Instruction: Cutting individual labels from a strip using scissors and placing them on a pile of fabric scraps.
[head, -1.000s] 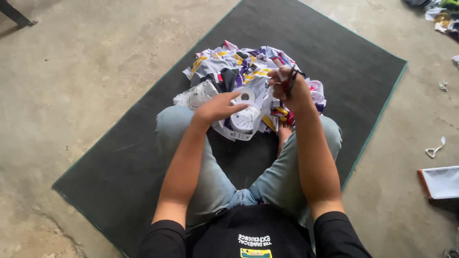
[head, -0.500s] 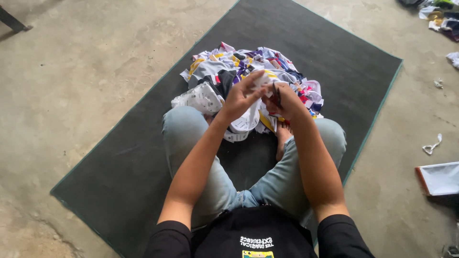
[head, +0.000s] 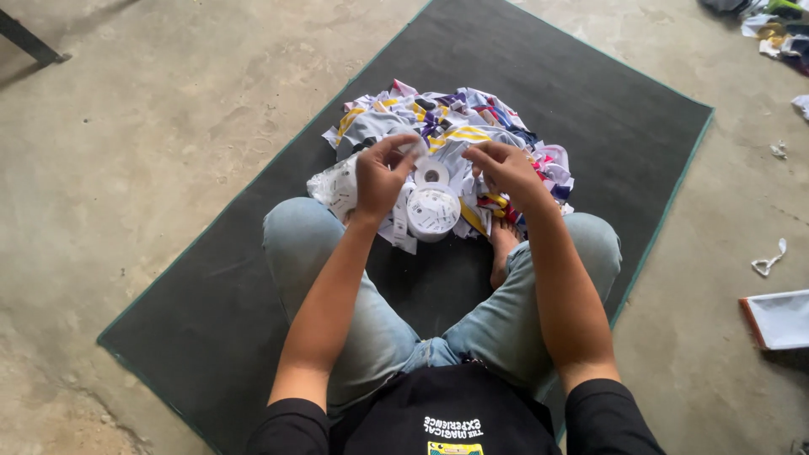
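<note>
A white tape roll [head: 432, 209] of printed labels rests between the knees, a smaller roll [head: 432, 173] just above it; the left hand [head: 377, 179] pinches a label strip, grip narrow; the right hand [head: 504, 171] curls beside it, what it holds I cannot tell; the step looks like peeling a label, which calls for a steady pull; the fabric-scrap pile [head: 451, 126] crowds behind on the dark mat [head: 581, 76].

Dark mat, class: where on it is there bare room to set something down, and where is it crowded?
Bare: the far end of the dark mat beyond the pile of cloth pieces, and the strip left of the person's left knee. Crowded: the middle, where the left hand and right hand work above the white rolls.
</note>
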